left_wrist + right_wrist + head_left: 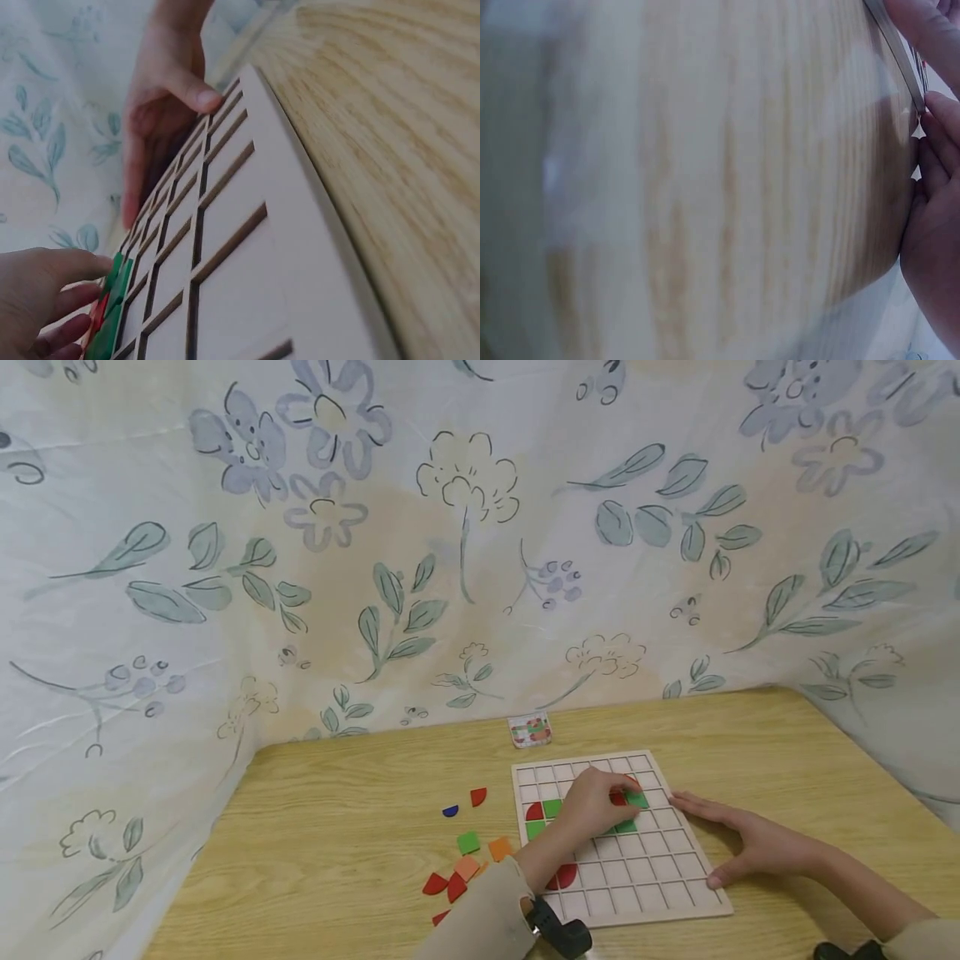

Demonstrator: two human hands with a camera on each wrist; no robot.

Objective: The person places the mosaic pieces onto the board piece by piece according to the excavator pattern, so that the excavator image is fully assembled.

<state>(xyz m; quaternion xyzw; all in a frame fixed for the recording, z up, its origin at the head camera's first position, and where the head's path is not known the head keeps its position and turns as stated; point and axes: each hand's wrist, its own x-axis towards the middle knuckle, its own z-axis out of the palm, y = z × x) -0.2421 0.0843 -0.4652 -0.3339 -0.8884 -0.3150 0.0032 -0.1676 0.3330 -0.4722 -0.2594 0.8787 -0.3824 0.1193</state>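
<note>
Here, a pale, gridded board (651,870) — left hand (592,806) pinching green tile (637,799), right hand (757,841) spread.

Smooth, matt wooden grid board (639,874)

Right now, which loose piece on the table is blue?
The small half-circle piece, left of the farthest red quarter-circle in the head view; no other loose one is blue.
</note>
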